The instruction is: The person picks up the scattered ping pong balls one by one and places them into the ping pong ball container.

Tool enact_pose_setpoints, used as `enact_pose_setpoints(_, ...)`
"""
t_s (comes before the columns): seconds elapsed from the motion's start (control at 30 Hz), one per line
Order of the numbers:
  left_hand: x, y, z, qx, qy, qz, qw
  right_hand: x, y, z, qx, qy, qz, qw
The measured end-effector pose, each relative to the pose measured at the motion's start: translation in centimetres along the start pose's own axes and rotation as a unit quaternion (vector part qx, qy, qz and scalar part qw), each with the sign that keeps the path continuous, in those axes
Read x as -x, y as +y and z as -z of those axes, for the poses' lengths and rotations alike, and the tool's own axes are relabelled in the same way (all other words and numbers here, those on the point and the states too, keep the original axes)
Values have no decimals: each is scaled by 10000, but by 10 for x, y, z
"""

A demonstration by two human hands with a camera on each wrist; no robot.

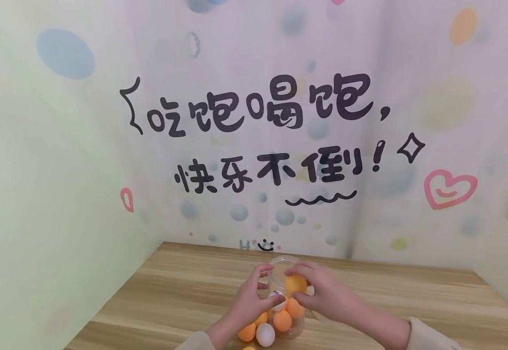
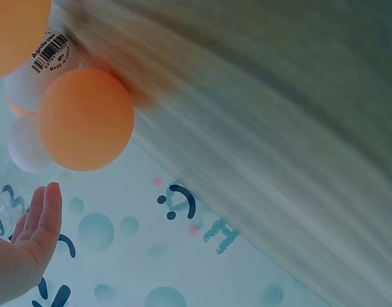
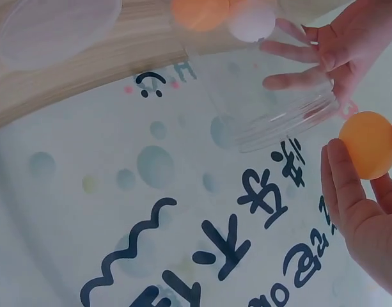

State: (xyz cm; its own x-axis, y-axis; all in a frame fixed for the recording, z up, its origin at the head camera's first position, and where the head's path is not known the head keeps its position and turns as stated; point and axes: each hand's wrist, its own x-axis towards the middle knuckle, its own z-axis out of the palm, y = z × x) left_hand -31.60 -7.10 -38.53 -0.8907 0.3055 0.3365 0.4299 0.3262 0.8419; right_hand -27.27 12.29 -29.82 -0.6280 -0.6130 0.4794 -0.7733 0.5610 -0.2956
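A clear plastic jar (image 1: pixel 296 331) stands upright on the table, with orange balls (image 1: pixel 282 321) and a white ball in its lower part. My left hand (image 1: pixel 246 302) holds the jar's left side, fingers behind and thumb across the front. Above the jar's mouth, my right hand (image 1: pixel 330 294) pinches an orange ping-pong ball (image 1: pixel 296 284) between thumb and fingers. The right wrist view shows this ball (image 3: pixel 368 146) beside the open rim, apart from it. Loose near the left wrist lie a white ball (image 1: pixel 265 335) and several orange balls (image 1: pixel 247 333).
A translucent disc, perhaps a lid (image 3: pixel 58 32), lies on the wooden table (image 1: pixel 183 277) right of the jar. Printed cloth walls (image 1: pixel 236 214) enclose the back and sides. In the left wrist view, a white ball (image 2: pixel 39 83) bears a printed barcode.
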Motion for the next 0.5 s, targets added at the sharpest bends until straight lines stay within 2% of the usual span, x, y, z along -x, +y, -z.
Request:
enact_pose_setpoints(0.17,0,-2,0,23,3,-5,10000,-8,3,6,265,278,19,9993)
enact_pose_setpoints(0.5,0,-3,0,2,32,-44,10000,-15,14,1,332,340,-483,9977)
